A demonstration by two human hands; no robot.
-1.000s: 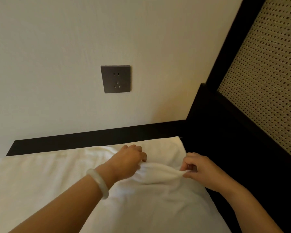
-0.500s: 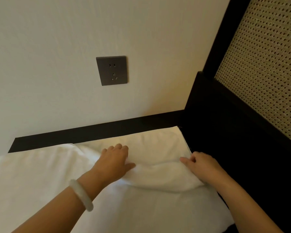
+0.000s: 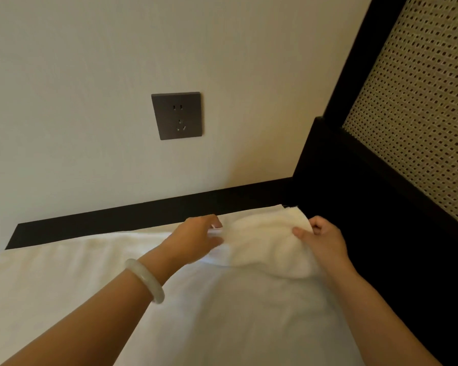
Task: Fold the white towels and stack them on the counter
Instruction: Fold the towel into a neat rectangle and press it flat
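dark wooden worktop [image 3: 117,217], frame centre: white terry towel [image 3: 265,244], fold newly carried from mid-cloth to far edge; left grip [image 3: 198,239], right grip [image 3: 320,239] both pinching it; first fold nearly laid.

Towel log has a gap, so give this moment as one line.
left hand: pinches towel edge | right hand: grips towel corner | towel: partly folded, on counter

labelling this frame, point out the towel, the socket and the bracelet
towel [image 3: 270,247], head view, on the raised fold
socket [image 3: 177,116], head view, middle of the dark plate
bracelet [image 3: 145,279], head view, top of the pale band
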